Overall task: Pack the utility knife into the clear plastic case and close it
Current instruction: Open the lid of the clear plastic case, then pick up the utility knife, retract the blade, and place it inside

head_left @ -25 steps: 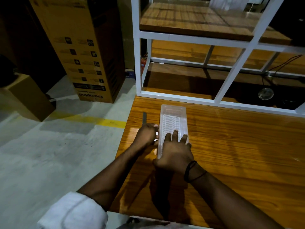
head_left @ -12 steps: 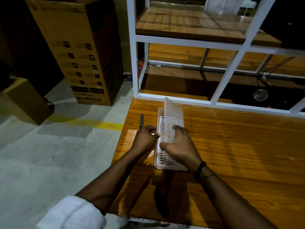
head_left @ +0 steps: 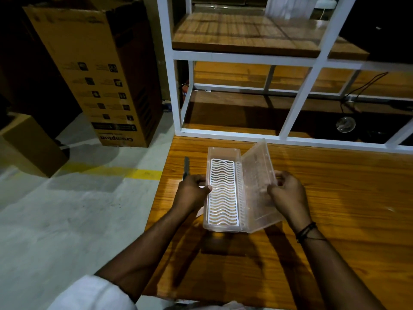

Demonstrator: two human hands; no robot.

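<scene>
A clear plastic case [head_left: 223, 153] lies open on the wooden table [head_left: 335, 209], with a white wavy grid tray inside its base. Its lid [head_left: 257, 175] is swung up and to the right. My right hand [head_left: 287, 193] grips the lid's free edge. My left hand [head_left: 192, 193] holds the left wall of the base. The dark, slim utility knife [head_left: 186, 166] lies on the table just left of the case, its near end hidden behind my left hand.
A white metal frame [head_left: 223, 133] with wooden shelves borders the table's far edge. The table's left edge drops to a concrete floor with a yellow line [head_left: 134, 173]. Cardboard boxes [head_left: 100, 74] stand on the floor to the left.
The case was shut a second ago. My right hand has lifted the lid and swung it over to the right, while my left hand has stayed on the base.
</scene>
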